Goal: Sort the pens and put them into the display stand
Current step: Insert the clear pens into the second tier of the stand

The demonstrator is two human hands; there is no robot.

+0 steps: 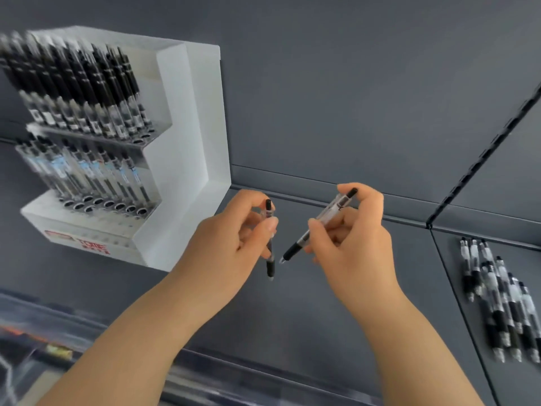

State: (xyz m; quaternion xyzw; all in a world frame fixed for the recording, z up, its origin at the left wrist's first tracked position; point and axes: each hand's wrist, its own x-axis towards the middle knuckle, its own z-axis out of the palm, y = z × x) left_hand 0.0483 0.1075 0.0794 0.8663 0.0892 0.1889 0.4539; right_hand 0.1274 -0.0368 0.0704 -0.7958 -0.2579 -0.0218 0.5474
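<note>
A person's left grip point(234, 238) pinches one clear-barrelled pen point(270, 265) almost upright, tip down. The right grip point(351, 238) curls round a second pen point(295, 247) held aslant above the grey shelf point(322, 317). The white display stand point(187, 142), its tiers lined with pens, sits far left, and a loose heap of pens point(497, 300) lies at the right. The two tips hang close together, so a knock could jar a lightly held pen loose. Look-alike barrels also risk landing in the wrong tier.
</note>
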